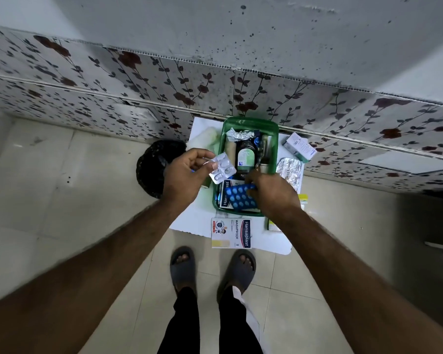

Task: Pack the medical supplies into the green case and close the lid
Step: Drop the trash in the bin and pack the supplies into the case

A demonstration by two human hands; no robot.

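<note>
- Now I see the left hand [183, 175] raised beside the green case [246, 172] on the table, fingers pinching a silver blister strip [221, 168].
- Right hand [269, 192] reaches into the case, fingers gripping a blue blister pack [239, 198].

A black bin bag [155, 169] sits left of centre on pale floor tiles [62, 200]; floral wall panels [138, 80] span the upper frame; grey slippers [183, 267] below.
</note>
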